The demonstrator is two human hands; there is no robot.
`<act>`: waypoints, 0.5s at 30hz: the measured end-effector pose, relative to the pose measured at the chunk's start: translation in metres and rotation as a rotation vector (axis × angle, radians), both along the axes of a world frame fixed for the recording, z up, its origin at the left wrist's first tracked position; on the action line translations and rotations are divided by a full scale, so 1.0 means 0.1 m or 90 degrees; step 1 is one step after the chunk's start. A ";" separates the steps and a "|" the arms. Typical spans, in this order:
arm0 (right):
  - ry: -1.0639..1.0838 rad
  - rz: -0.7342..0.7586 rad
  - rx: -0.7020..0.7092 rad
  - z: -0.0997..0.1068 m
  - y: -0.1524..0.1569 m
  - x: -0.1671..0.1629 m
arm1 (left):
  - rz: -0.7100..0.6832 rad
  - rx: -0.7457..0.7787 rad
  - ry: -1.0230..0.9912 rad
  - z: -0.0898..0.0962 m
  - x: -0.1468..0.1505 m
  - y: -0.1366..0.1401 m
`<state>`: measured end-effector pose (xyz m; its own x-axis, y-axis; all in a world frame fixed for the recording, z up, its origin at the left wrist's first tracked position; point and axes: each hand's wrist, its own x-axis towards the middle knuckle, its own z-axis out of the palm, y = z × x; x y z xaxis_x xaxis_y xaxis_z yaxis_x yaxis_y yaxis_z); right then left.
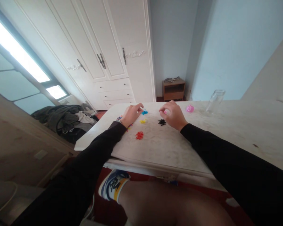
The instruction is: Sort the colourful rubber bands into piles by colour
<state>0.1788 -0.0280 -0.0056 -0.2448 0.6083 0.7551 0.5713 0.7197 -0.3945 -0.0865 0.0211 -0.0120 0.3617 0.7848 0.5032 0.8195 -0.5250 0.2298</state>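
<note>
My left hand (pixel 132 114) hovers at the left of the table with its fingertips drawn together beside a small pile of blue rubber bands (pixel 144 112). Whatever its fingers pinch is too small to make out. Thumb and forefinger of my right hand (pixel 174 115) meet in a pinch, and a bit of pink (pixel 165 111) shows behind them. Just below that hand lies a pile of black bands (pixel 162 122). Between the hands are yellow bands (pixel 143 121), with red bands (pixel 139 135) nearer to me. Mixed-colour bands (pixel 129 127) are partly hidden by my left wrist.
Right of my right hand sit a pink round item (pixel 190 108) and an upright clear glass (pixel 215 102). The white table (pixel 165 150) has its front edge above my leg. Beyond stand a white wardrobe (pixel 115 37) and a small brown cabinet (pixel 174 90). Clothes (pixel 61 117) are heaped at left.
</note>
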 end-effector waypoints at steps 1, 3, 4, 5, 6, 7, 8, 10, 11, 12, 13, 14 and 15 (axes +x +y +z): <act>-0.001 0.000 -0.005 0.00 -0.01 0.00 | 0.011 -0.003 0.008 0.00 0.02 -0.01; 0.003 0.000 -0.016 0.01 -0.03 0.01 | 0.030 -0.011 0.022 0.01 0.04 -0.03; 0.008 0.001 -0.019 0.01 -0.03 0.02 | 0.036 -0.014 0.027 0.01 0.04 -0.04; 0.015 0.004 -0.021 0.01 -0.03 0.02 | 0.041 -0.013 0.027 0.02 0.03 -0.05; 0.020 0.007 -0.020 0.01 -0.03 0.02 | 0.045 -0.007 0.022 0.03 0.02 -0.06; 0.024 0.011 -0.018 0.00 -0.02 0.03 | 0.049 0.003 0.008 0.05 0.00 -0.07; 0.026 0.015 -0.017 0.00 -0.02 0.03 | 0.055 0.017 -0.016 0.08 -0.02 -0.08; 0.028 0.024 -0.019 -0.02 0.00 0.04 | 0.073 0.051 -0.097 0.15 -0.08 -0.10; 0.028 0.028 -0.023 -0.03 0.01 0.05 | 0.082 0.070 -0.149 0.19 -0.12 -0.11; 0.030 0.031 -0.028 -0.03 0.02 0.06 | 0.093 0.088 -0.204 0.22 -0.16 -0.12; 0.034 0.033 -0.033 -0.04 0.04 0.07 | 0.106 0.103 -0.259 0.25 -0.20 -0.14; 0.037 0.033 -0.038 -0.04 0.04 0.08 | 0.120 0.113 -0.308 0.27 -0.25 -0.16; 0.038 0.031 -0.042 -0.04 0.05 0.08 | 0.134 0.116 -0.346 0.29 -0.31 -0.19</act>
<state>0.1873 -0.0228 -0.0096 -0.2306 0.6454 0.7282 0.5099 0.7175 -0.4745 -0.1171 0.0023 0.0167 -0.1379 0.6953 0.7053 0.7009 -0.4347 0.5655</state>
